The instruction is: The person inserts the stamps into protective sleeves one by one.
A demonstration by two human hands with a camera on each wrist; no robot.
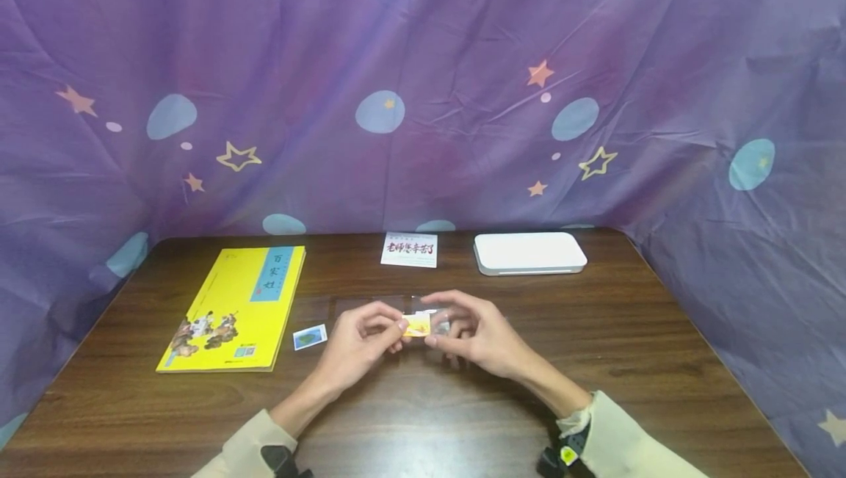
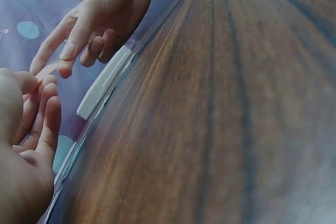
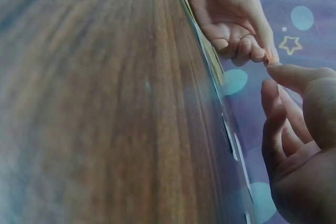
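Note:
Between my left hand's (image 1: 360,338) thumb and fingers is pinched a small yellow-and-orange stamp-like card (image 1: 417,325), raised over the middle of the table. My right hand (image 1: 485,335) is at the card's right side, thumb and index finger spread apart; whether the thumb touches its corner I cannot tell. In the left wrist view the right hand (image 2: 100,22) reaches toward the left fingertips, and only a sliver of the card (image 2: 48,70) shows. On the table left of my hands lies a blue-and-green stamp (image 1: 310,337) with a white border.
A yellow book (image 1: 231,309) lies at the left of the wooden table (image 1: 423,419). At the back are a white card with red writing (image 1: 409,250) and a flat white case (image 1: 530,252). Faint outlines of clear plastic show behind my hands. A purple curtain (image 1: 423,37) hangs behind.

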